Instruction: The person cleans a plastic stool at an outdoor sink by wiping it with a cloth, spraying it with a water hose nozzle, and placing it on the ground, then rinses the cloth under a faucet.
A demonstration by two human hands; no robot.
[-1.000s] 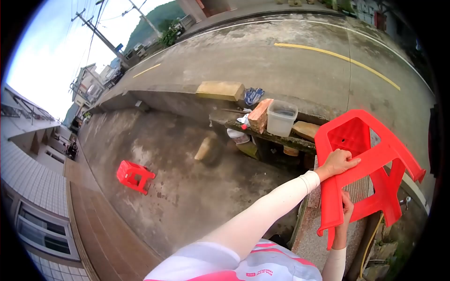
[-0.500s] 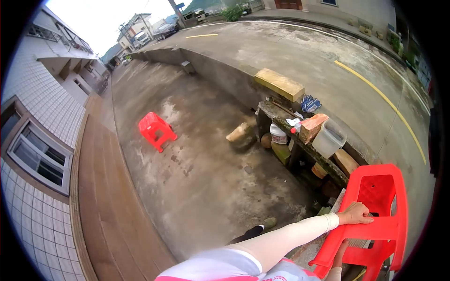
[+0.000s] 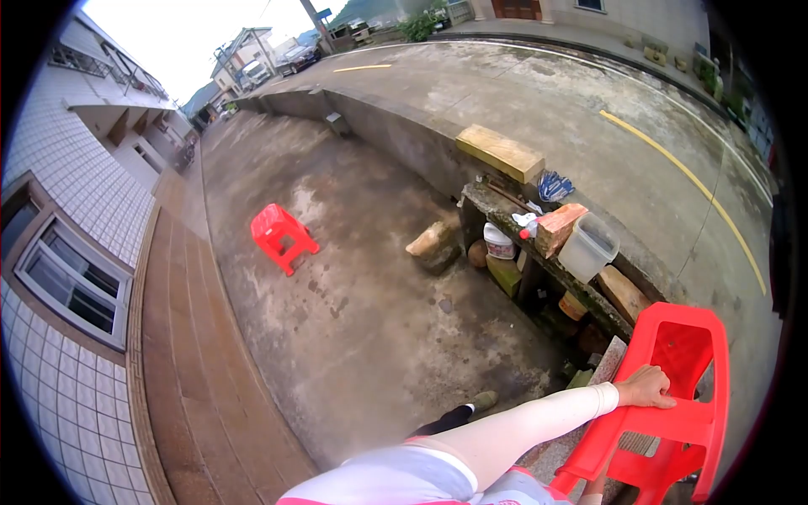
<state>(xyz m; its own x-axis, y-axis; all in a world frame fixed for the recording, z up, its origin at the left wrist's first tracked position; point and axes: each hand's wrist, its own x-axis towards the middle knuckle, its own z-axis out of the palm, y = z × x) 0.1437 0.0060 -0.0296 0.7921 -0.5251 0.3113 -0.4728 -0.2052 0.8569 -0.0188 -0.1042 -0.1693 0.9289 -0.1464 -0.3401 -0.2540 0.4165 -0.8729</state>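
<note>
Two red stools (image 3: pixel 284 239) (image 3: pixel 690 425), two hands (image 3: pixel 646 387) (image 3: pixel 596 486)

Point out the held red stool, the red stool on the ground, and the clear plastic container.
Held stool (image 3: pixel 686 422), head view: crossbar.
Ground stool (image 3: pixel 273 223), head view: seat.
Clear container (image 3: pixel 586 253), head view: front wall.

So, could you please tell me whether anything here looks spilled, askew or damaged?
Nothing looks clearly damaged, including the red stool in the left hand. Dark patches stand out on the paler concrete floor near the other red stool, perhaps a spill or old stains; I can't tell which.
</note>
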